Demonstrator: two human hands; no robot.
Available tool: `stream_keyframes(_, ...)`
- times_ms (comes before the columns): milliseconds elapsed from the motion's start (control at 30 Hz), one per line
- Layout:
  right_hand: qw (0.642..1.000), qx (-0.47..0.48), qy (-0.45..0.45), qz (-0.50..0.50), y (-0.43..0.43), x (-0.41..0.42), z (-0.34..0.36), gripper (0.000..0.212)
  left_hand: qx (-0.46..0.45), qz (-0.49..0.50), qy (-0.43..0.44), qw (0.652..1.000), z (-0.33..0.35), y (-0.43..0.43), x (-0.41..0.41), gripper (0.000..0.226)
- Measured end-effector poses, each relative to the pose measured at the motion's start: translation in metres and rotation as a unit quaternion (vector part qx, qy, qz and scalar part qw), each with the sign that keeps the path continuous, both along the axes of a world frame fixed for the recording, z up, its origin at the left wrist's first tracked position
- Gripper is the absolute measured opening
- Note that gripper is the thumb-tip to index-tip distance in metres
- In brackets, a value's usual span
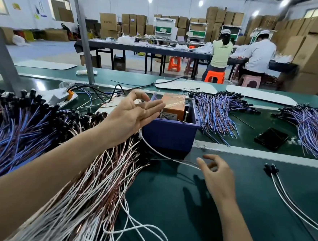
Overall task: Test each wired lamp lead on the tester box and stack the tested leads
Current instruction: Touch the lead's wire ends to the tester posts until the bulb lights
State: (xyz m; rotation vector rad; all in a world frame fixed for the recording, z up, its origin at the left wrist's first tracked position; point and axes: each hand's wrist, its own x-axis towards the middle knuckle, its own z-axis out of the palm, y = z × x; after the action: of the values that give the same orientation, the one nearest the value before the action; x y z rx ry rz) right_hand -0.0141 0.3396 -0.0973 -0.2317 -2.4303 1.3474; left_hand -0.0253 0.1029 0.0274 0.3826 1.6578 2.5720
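Note:
The tester box (174, 105) is orange and stands inside a blue bin (170, 134), with metal pins (186, 116) rising beside it. My left hand (134, 111) is raised just left of the bin. Its thumb and index finger pinch the small end of a lamp lead (170, 159), and the other fingers stretch towards the pins. The lead's thin white wires run down from under that hand and across the green table to my right hand (216, 173), whose curled fingers hold the wire ends. Two leads (281, 187) with black heads lie side by side at the right.
A big pile of white and brown leads (93, 181) and blue ones (12, 138) covers the left of the table. Purple bundles (217, 113) (312, 127) and a black phone (270, 138) lie on the conveyor belt behind. Two people sit at a far table (159, 49).

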Motion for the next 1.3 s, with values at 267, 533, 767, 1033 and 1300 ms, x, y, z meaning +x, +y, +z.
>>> stream_keyframes(267,0.980,0.191,-0.058,0.016,-0.004,0.003,0.002,0.027,-0.420,0.066,0.094,0.900,-0.011,-0.030,0.003,0.017)
stream_keyframes(533,0.966,0.207,0.058,0.142,-0.060,0.001,-0.010,0.035,-0.436,0.153,0.159,0.873,-0.012,-0.035,-0.005,0.021)
stream_keyframes(767,0.939,0.294,-0.006,0.179,-0.064,-0.026,-0.012,0.029,-0.318,0.244,0.109,0.910,-0.018,-0.012,-0.040,0.013)
stream_keyframes(1033,0.939,0.289,0.032,0.185,-0.052,-0.018,-0.022,0.008,-0.355,0.315,0.197,0.858,-0.066,0.003,-0.053,0.021)
stream_keyframes(1300,0.974,0.164,0.086,0.129,-0.048,-0.010,-0.022,0.014,-0.319,0.307,0.188,0.877,-0.080,0.000,-0.056,0.008)
